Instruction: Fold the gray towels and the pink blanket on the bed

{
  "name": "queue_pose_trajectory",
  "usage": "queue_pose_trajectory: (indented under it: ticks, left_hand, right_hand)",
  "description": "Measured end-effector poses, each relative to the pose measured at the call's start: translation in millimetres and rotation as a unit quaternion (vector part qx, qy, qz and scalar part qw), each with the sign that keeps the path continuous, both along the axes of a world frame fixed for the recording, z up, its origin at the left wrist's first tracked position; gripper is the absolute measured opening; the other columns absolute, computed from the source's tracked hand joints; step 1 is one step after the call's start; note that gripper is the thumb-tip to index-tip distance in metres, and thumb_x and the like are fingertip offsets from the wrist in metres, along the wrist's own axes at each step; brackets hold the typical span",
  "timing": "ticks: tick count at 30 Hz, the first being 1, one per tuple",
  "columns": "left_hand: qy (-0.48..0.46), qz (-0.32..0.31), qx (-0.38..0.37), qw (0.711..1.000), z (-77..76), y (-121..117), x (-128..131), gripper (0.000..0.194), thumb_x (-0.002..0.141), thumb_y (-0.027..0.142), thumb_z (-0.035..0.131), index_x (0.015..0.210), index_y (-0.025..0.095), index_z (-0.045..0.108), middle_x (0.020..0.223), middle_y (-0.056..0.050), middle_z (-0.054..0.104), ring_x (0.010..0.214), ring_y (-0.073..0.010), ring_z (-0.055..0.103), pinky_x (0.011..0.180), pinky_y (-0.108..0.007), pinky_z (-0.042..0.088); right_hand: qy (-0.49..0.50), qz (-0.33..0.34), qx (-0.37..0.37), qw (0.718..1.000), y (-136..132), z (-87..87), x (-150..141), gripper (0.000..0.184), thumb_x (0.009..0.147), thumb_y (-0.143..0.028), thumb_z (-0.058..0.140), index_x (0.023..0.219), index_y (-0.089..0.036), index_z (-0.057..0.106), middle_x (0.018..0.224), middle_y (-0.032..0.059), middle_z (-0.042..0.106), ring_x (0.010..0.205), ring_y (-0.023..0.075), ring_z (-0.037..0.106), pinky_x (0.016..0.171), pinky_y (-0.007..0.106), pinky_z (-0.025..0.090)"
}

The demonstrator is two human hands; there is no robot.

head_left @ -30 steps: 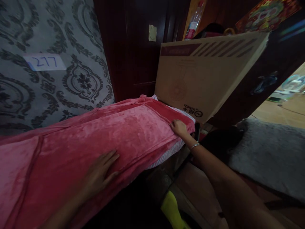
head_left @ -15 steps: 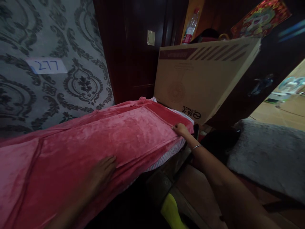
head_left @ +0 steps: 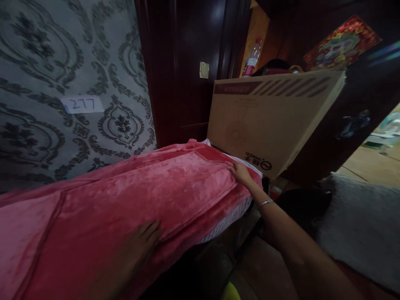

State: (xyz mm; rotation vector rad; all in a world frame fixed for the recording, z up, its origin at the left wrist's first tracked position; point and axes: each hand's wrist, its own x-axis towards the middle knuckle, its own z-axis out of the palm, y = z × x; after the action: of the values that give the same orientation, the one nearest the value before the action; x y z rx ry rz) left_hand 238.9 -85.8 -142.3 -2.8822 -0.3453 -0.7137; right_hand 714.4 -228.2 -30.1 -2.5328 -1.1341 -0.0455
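Note:
A pink plush cloth (head_left: 125,208) lies spread along a narrow board with a striped cover (head_left: 225,223), which shows below the cloth's near edge. One lighter layer of it lies folded over a darker red part at the far right end. My right hand (head_left: 240,171), with a silver bracelet on the wrist, is closed on the edge of the lighter layer; its fingertips are partly hidden. On the nearer middle of the cloth, my left hand (head_left: 142,241) rests flat with fingers stretched out, dark and slightly blurred.
A large cardboard box (head_left: 268,116) stands behind the board's right end, with a plastic bottle (head_left: 252,58) above it. Patterned wallpaper (head_left: 121,121) and a dark door (head_left: 184,62) rise behind. At right is a grey fuzzy-covered surface (head_left: 359,225). Something yellow (head_left: 230,291) shows below.
My view has tilted up. My right hand has shifted slightly toward the far side, and the layer's edge near it has moved and creased. My left hand stays on the cloth.

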Motion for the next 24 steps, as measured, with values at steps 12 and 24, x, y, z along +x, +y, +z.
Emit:
queue_pose_trajectory:
  ticks: [12,24]
  left_hand:
    - [-0.040,-0.032,-0.069,0.996,43.1,-7.9,5.2,0.035,0.099,0.035,0.044,0.126,0.038,0.067,0.124,0.001,0.072,0.111,-0.0194,0.069,0.098,-0.034,0.057]
    - [0.056,-0.071,-0.087,0.992,73.4,-12.8,4.3,0.043,0.100,0.028,0.045,0.141,0.033,0.055,0.138,-0.003,0.064,0.125,-0.0202,0.060,0.108,-0.040,0.050]
  right_hand:
    - [0.088,0.016,-0.069,0.994,9.7,-14.4,13.4,0.036,0.093,-0.046,0.061,0.092,-0.013,0.075,0.093,0.0124,0.074,0.080,0.0207,0.068,0.070,0.026,0.047]
    - [0.119,0.017,-0.027,0.992,89.8,-19.7,-2.6,0.039,0.097,-0.044,0.055,0.108,-0.010,0.071,0.110,0.0174,0.071,0.089,0.0229,0.069,0.072,0.028,0.050]
